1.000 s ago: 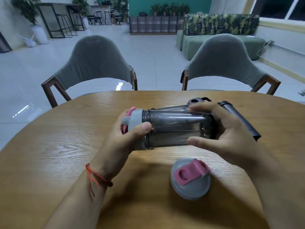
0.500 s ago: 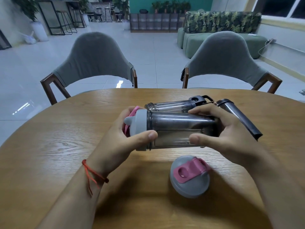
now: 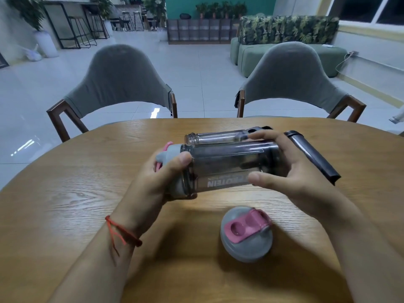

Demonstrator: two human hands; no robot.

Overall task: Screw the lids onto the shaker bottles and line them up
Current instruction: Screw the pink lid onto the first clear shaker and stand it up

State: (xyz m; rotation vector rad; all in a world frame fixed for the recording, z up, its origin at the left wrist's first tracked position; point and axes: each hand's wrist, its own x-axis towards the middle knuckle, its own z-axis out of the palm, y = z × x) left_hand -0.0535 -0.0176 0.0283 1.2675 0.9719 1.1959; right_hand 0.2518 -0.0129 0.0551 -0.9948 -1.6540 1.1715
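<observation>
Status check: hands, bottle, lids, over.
Left hand on lid, right hand gripping held bottle. Spare lid loose on table. Nothing obstructing.

Left hand [image 3: 153,180] grips the grey lid [image 3: 172,154] on a smoky shaker bottle [image 3: 229,167] held sideways by the right hand [image 3: 290,169]; a loose lid [image 3: 246,235] lies nearer on the table [image 3: 65,193]

Loose lid [image 3: 246,234] blocks bare table [image 3: 65,204] near side.

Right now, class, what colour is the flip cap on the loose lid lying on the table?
Pink, on a grey lid; the head view shows it.
</observation>
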